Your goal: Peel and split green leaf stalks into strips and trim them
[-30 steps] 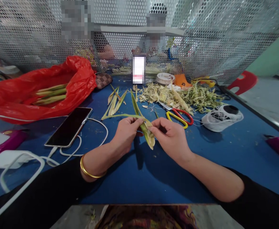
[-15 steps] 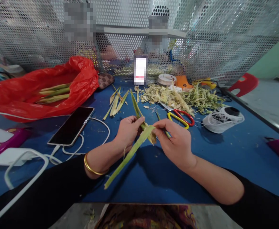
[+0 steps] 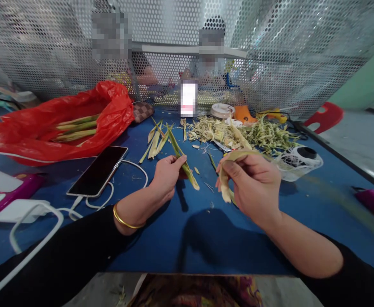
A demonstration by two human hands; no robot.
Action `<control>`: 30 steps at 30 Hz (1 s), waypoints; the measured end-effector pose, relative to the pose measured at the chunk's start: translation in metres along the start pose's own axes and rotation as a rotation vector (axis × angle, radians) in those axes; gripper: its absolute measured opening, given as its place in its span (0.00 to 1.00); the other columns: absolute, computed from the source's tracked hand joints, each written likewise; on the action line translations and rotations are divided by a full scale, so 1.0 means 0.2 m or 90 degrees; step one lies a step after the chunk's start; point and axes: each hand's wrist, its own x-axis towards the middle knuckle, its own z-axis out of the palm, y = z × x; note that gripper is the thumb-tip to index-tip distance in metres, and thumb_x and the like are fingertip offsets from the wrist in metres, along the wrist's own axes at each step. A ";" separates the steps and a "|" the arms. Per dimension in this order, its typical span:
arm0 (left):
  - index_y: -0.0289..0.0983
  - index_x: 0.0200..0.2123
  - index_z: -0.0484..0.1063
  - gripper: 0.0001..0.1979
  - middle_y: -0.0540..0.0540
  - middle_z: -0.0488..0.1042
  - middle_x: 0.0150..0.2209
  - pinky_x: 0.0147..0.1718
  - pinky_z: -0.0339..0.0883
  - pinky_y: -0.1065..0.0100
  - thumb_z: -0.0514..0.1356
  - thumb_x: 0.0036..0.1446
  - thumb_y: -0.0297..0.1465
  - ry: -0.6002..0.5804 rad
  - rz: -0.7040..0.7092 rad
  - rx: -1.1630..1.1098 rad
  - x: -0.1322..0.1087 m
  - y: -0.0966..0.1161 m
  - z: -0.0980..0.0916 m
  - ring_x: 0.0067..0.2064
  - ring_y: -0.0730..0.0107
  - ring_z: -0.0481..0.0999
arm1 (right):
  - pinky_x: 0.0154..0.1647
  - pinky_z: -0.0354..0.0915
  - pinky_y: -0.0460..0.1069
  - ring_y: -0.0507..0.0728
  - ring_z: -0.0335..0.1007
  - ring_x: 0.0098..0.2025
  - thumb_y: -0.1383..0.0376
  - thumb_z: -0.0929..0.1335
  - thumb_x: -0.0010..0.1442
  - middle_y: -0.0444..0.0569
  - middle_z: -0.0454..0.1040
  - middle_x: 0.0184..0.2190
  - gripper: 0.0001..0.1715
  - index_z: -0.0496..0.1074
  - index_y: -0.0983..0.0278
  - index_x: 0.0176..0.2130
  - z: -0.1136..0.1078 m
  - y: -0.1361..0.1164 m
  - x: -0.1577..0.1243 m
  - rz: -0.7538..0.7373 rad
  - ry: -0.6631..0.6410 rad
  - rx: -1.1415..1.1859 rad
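Observation:
Between thumb and fingers, my left hand (image 3: 168, 174) is closed on a slim green-and-yellow leaf stalk (image 3: 184, 164), its cut end pointing toward me. My right hand (image 3: 254, 183) is closed on a pale leaf strip (image 3: 227, 177) that bends over the thumb, with its torn end hanging down. A gap of bare table separates the two hands. Behind the right hand, scissors (image 3: 222, 146) are mostly hidden; only part of the blades shows clearly. Several loose leaf pieces (image 3: 156, 143) lie beyond my left hand.
A red plastic bag (image 3: 110, 111) with stalks inside stands at the left, near a cabled phone (image 3: 98, 171). Piled plant scraps (image 3: 211, 129) and a white netted spool (image 3: 297, 164) lie to the right. Behind a perforated screen (image 3: 168, 25) sit people.
My right hand has moved right and away from my left hand, carrying the leaf strip off the stalk. My left hand still holds the stalk. The scissors' handles are now covered.

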 end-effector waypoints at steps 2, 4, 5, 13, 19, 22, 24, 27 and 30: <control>0.35 0.24 0.67 0.09 0.53 0.69 0.18 0.20 0.66 0.73 0.64 0.50 0.32 -0.011 0.004 0.004 0.01 0.00 -0.01 0.20 0.74 0.71 | 0.18 0.62 0.46 0.50 0.63 0.18 0.62 0.68 0.57 0.42 0.67 0.19 0.09 0.66 0.62 0.27 -0.02 0.03 0.05 0.019 0.023 -0.011; 0.35 0.25 0.69 0.10 0.51 0.70 0.20 0.20 0.66 0.73 0.65 0.49 0.34 -0.035 0.005 0.018 0.00 0.00 -0.01 0.20 0.75 0.71 | 0.18 0.61 0.45 0.49 0.61 0.17 0.63 0.68 0.55 0.39 0.64 0.16 0.12 0.64 0.62 0.24 -0.04 0.09 0.10 0.067 0.015 -0.072; 0.34 0.25 0.70 0.11 0.50 0.71 0.20 0.20 0.66 0.73 0.65 0.48 0.35 -0.049 0.006 0.028 0.00 0.00 -0.01 0.21 0.75 0.71 | 0.18 0.61 0.46 0.49 0.61 0.16 0.62 0.68 0.55 0.39 0.63 0.16 0.11 0.64 0.62 0.24 -0.06 0.12 0.13 0.097 -0.001 -0.109; 0.35 0.29 0.72 0.13 0.51 0.71 0.24 0.23 0.65 0.75 0.66 0.47 0.38 -0.118 0.008 0.065 -0.07 0.02 0.01 0.24 0.77 0.70 | 0.30 0.61 0.50 0.56 0.68 0.31 0.57 0.69 0.54 0.51 0.73 0.36 0.19 0.70 0.64 0.44 -0.07 0.16 0.14 -0.001 -0.066 -0.522; 0.34 0.24 0.69 0.12 0.53 0.68 0.23 0.21 0.58 0.78 0.68 0.45 0.35 -0.123 -0.020 0.037 -0.11 0.02 0.02 0.24 0.81 0.66 | 0.26 0.59 0.45 0.50 0.62 0.25 0.62 0.70 0.53 0.41 0.68 0.22 0.10 0.68 0.65 0.26 0.02 0.13 0.08 0.148 -0.242 -0.162; 0.34 0.22 0.68 0.14 0.54 0.65 0.20 0.19 0.54 0.78 0.69 0.43 0.34 -0.134 -0.062 -0.005 -0.10 0.03 0.02 0.22 0.82 0.62 | 0.27 0.60 0.45 0.48 0.61 0.24 0.62 0.69 0.52 0.40 0.66 0.19 0.11 0.68 0.65 0.24 0.02 0.15 0.08 0.220 -0.226 -0.046; 0.34 0.22 0.68 0.14 0.55 0.65 0.19 0.19 0.55 0.78 0.70 0.43 0.34 -0.151 -0.099 -0.038 -0.09 0.04 0.02 0.21 0.82 0.62 | 0.28 0.62 0.45 0.48 0.63 0.24 0.61 0.70 0.52 0.41 0.68 0.20 0.10 0.71 0.66 0.26 0.02 0.15 0.09 0.278 -0.227 0.021; 0.34 0.24 0.70 0.12 0.53 0.69 0.22 0.23 0.60 0.77 0.69 0.44 0.32 -0.176 -0.137 -0.093 -0.08 0.04 0.02 0.23 0.80 0.66 | 0.28 0.64 0.45 0.49 0.66 0.24 0.60 0.71 0.50 0.43 0.71 0.22 0.10 0.73 0.66 0.28 0.01 0.13 0.10 0.353 -0.232 0.095; 0.33 0.27 0.71 0.09 0.51 0.71 0.24 0.26 0.64 0.73 0.68 0.46 0.31 -0.195 -0.153 -0.121 -0.06 0.04 0.01 0.24 0.78 0.68 | 0.29 0.66 0.45 0.49 0.69 0.26 0.63 0.71 0.47 0.43 0.73 0.23 0.08 0.73 0.66 0.29 0.01 0.11 0.09 0.381 -0.245 0.125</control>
